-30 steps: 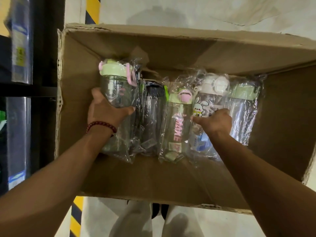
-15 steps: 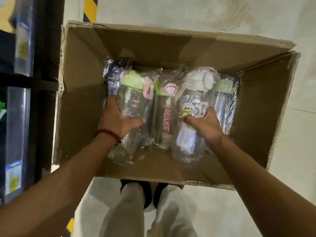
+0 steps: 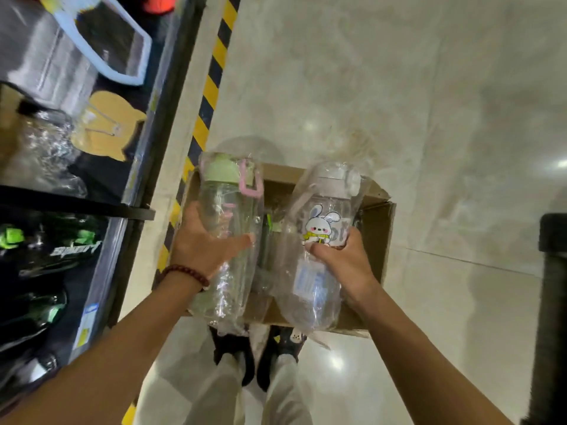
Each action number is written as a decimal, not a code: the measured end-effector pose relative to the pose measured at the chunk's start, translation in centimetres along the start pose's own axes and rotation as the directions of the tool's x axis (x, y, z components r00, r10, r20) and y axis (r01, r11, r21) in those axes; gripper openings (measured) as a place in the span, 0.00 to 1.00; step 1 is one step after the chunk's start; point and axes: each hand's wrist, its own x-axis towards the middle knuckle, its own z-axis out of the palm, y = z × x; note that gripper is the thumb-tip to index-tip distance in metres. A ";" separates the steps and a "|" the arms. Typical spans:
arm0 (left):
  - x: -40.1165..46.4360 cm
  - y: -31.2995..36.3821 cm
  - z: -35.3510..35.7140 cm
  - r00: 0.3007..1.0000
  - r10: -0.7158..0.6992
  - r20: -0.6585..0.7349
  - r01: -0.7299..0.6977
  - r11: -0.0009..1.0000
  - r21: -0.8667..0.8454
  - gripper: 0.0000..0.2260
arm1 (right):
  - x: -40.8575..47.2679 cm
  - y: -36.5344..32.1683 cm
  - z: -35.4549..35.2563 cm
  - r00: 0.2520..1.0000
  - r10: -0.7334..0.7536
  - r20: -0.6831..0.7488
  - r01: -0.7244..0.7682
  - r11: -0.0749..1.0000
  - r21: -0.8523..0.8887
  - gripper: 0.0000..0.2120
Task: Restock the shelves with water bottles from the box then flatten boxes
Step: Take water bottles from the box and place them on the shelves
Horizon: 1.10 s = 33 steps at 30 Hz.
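My left hand (image 3: 204, 246) grips a clear bottle with a green lid and pink strap (image 3: 228, 210), wrapped in plastic, lifted above the box. My right hand (image 3: 340, 259) grips a clear bottle with a white lid and a bunny print (image 3: 322, 228), also in plastic and raised. The open cardboard box (image 3: 379, 228) sits on the floor below both bottles, with more wrapped bottles (image 3: 268, 237) dimly visible inside between the two held ones.
Dark shelves (image 3: 135, 210) run along the left, stocked with wrapped bottles and other goods. Yellow-black hazard tape (image 3: 208, 93) marks the floor beside them. My feet (image 3: 260, 354) stand just behind the box. A dark post (image 3: 552, 302) rises at the right.
Both hands have lifted their bottles up out of the box. The view has risen, so the box looks smaller and the shelves on the left have come into sight.
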 end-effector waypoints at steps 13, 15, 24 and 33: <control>-15.0 15.6 -13.9 0.985 0.166 -0.039 -0.170 0.965 -0.199 0.34 | -19.9 -16.1 0.6 0.989 -0.149 -0.009 0.149 0.988 0.038 0.28; -17.1 17.3 -16.5 0.976 0.205 -0.070 -0.214 0.959 -0.188 0.37 | -22.9 -18.3 0.8 0.980 -0.199 0.000 0.199 0.980 0.002 0.28; -26.2 20.1 -26.6 0.951 0.239 -0.196 -0.293 0.898 -0.329 0.30 | -34.1 -23.1 2.2 0.948 -0.316 0.036 0.317 0.945 -0.075 0.29; -29.3 20.4 -30.7 0.886 0.246 -0.394 -0.381 0.869 -0.314 0.29 | -36.4 -27.3 4.7 0.883 -0.435 0.175 0.450 0.891 -0.053 0.30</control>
